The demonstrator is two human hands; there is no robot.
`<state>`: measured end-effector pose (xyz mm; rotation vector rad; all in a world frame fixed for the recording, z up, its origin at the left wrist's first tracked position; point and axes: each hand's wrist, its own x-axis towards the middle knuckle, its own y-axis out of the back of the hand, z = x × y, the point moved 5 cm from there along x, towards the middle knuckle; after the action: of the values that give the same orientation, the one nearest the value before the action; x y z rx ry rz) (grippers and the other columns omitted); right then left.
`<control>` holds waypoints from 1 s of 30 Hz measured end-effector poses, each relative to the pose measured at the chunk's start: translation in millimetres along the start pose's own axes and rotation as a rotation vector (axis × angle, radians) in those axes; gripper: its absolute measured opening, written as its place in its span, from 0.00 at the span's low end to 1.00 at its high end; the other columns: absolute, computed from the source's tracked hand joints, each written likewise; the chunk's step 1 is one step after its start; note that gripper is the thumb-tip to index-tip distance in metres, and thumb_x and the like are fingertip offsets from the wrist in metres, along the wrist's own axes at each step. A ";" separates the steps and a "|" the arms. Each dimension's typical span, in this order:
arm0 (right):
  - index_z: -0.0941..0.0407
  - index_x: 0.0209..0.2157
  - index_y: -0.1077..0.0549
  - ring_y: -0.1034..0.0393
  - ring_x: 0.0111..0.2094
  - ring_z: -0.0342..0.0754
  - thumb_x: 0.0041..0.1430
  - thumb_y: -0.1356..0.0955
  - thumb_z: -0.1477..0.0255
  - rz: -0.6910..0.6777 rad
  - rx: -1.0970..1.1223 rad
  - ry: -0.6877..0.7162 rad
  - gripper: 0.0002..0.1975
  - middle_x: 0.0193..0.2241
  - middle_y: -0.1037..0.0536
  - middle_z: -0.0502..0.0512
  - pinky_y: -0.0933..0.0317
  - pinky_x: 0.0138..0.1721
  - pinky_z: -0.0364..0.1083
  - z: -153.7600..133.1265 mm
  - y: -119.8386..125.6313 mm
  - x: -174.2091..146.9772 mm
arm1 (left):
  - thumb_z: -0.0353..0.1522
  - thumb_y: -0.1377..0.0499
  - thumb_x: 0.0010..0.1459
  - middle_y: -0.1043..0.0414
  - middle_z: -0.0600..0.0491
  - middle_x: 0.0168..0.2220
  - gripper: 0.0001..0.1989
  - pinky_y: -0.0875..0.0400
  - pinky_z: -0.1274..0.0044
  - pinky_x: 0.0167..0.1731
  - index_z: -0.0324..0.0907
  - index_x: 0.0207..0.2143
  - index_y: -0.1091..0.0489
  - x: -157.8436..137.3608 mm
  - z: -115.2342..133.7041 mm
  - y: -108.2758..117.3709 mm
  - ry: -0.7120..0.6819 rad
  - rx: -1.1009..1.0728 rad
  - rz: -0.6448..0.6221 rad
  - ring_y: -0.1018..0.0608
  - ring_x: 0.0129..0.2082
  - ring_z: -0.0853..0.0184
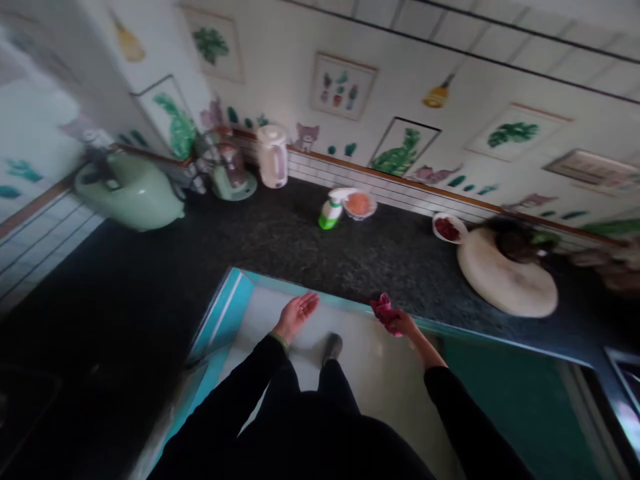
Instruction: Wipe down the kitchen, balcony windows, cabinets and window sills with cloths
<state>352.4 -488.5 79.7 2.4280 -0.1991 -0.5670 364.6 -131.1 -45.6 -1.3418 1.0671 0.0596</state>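
cloth (pixel 383 308): by counter (pixel 280 243) near edge, contact unclear | right hand (pixel 404 325): nearer, fingers gripping it; bunched, longer axis running far-left from them | left hand (pixel 296 317): bare, fingers extended

We reach both arms forward, our hands well apart. Our left hand (pixel 297 316) is open, palm showing, fingers extended and slanting inward; the left forearm (pixel 235 393) is covered in black nearly to the wrist (pixel 280 335). Our right hand (pixel 403 325) is curled closed and angled inward, the right forearm (pixel 427 353) partly bare.
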 end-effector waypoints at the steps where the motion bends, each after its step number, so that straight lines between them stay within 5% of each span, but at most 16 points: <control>1: 0.49 0.26 0.23 0.21 0.27 0.62 0.41 0.30 0.67 0.025 0.046 -0.057 0.06 0.28 0.16 0.60 0.26 0.36 0.63 12.1 23.6 -16.7 | 0.29 0.47 0.70 0.21 0.31 0.57 0.23 0.24 0.66 0.62 0.27 0.63 0.30 5.2 -12.6 -19.6 0.033 0.044 -0.035 0.17 0.58 0.55; 6: 0.50 0.40 0.19 0.16 0.44 0.70 0.48 0.25 0.61 0.154 0.551 -0.361 0.16 0.41 0.13 0.67 0.27 0.53 0.71 81.2 132.4 -127.4 | 0.32 0.46 0.71 0.25 0.32 0.63 0.25 0.31 0.61 0.68 0.30 0.66 0.32 25.3 -108.9 -131.9 0.208 0.296 -0.293 0.23 0.65 0.52; 12: 0.53 0.51 0.19 0.23 0.61 0.64 0.58 0.27 0.57 0.433 1.076 -0.333 0.23 0.56 0.17 0.67 0.32 0.64 0.63 149.0 241.1 -272.1 | 0.31 0.48 0.71 0.23 0.34 0.61 0.22 0.29 0.62 0.67 0.31 0.63 0.30 37.1 -319.2 -239.1 0.459 0.515 -0.403 0.21 0.63 0.54; 16: 0.54 0.50 0.19 0.24 0.62 0.64 0.56 0.26 0.54 0.568 1.205 -0.279 0.25 0.56 0.17 0.67 0.32 0.65 0.61 173.7 309.7 -344.4 | 0.27 0.48 0.68 0.20 0.34 0.56 0.20 0.23 0.64 0.62 0.29 0.59 0.27 37.2 -478.6 -264.0 0.658 0.629 -0.333 0.17 0.58 0.55; 19: 0.52 0.49 0.18 0.24 0.62 0.63 0.56 0.26 0.53 0.688 1.251 -0.183 0.23 0.54 0.16 0.64 0.32 0.65 0.59 186.7 352.8 -382.6 | 0.26 0.47 0.66 0.19 0.32 0.54 0.22 0.21 0.62 0.59 0.28 0.59 0.28 31.8 -575.8 -271.6 0.798 0.728 -0.285 0.16 0.57 0.53; 30: 0.49 0.45 0.18 0.17 0.51 0.56 0.58 0.24 0.61 1.140 1.536 -0.107 0.14 0.44 0.12 0.54 0.26 0.59 0.56 252.1 400.0 -432.6 | 0.25 0.49 0.66 0.18 0.35 0.50 0.28 0.17 0.67 0.49 0.27 0.67 0.36 34.2 -818.7 -330.6 1.032 1.158 -0.299 0.13 0.46 0.57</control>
<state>-148.7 -823.9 296.8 2.7665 -2.5962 0.1474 100.5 -901.6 297.0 -0.3575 1.3440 -1.3922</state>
